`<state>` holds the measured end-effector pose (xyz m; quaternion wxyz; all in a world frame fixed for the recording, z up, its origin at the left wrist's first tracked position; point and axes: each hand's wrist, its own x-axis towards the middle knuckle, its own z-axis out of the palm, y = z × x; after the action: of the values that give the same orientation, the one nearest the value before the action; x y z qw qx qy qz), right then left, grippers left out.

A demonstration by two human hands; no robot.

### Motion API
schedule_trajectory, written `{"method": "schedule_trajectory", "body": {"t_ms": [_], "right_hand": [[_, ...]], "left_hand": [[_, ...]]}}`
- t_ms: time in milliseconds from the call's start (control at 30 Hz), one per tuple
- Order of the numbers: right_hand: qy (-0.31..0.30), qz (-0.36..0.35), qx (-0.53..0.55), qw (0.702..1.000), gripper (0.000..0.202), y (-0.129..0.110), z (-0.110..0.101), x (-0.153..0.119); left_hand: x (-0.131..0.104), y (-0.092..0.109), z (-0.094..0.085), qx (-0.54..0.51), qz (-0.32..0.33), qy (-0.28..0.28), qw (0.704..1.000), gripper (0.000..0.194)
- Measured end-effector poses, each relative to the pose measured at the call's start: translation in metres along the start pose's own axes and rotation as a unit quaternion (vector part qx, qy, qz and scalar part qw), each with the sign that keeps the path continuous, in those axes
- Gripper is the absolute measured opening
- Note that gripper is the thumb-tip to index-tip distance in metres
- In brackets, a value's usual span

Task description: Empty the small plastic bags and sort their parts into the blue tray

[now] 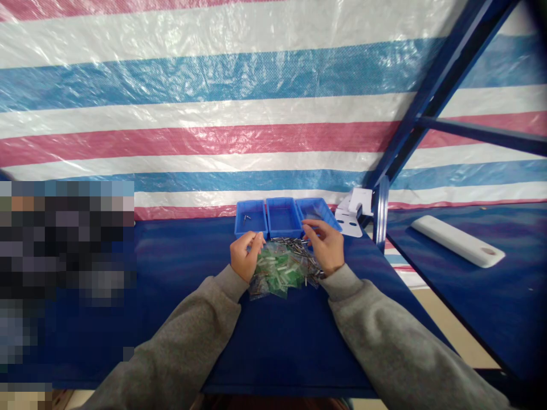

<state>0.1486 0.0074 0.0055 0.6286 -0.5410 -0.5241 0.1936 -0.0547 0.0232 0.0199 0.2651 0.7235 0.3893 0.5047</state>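
My left hand (pixel 244 255) is closed, with thumb and forefinger pressed together, at the left edge of a pile of small clear and green plastic packets (pixel 280 272). Whatever it pinches is too small to make out. Over the pile's right side, my right hand (pixel 328 249) has thumb and forefinger tips brought close together in front of the right blue bin (pixel 331 219). I cannot make out what is between them. Loose thin metal pieces (pixel 294 245), like screws or pins, lie between the hands, behind and beside the packets.
Beside the right bin are a middle blue bin (pixel 284 222) and a left blue bin (pixel 256 228) holding a few small metal pieces. White card pieces (pixel 352 213) lean by a blue metal post (pixel 380 213). A white oblong object (pixel 457 239) lies on the neighbouring table. Striped sheeting (pixel 256 136) hangs behind.
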Motion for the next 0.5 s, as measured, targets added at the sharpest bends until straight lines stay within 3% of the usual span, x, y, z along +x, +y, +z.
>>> {"method": "schedule_trajectory", "body": {"t_ms": [67,133,200,333,500], "right_hand": [[-0.093,-0.092,-0.091,0.987,0.016,-0.009,0.002,-0.007],[-0.226,-0.179,-0.134,0.948,0.011,-0.017,0.005,-0.014],[-0.295,-0.231,-0.161,0.913,0.007,-0.022,0.007,-0.018],[-0.335,-0.255,-0.225,0.879,0.004,-0.025,0.008,-0.021],[-0.324,-0.239,-0.305,0.863,0.01,-0.019,0.007,-0.019]], "left_hand": [[0.0,0.0,0.0,0.009,0.0,0.003,1.0,0.031],[0.001,0.0,0.0,0.018,0.007,0.003,1.0,0.031],[0.001,-0.001,0.0,0.028,0.015,0.007,0.999,0.031],[0.0,-0.003,0.001,0.029,0.011,0.012,0.999,0.031],[0.0,-0.004,0.002,0.024,0.007,0.007,1.0,0.031]]}}
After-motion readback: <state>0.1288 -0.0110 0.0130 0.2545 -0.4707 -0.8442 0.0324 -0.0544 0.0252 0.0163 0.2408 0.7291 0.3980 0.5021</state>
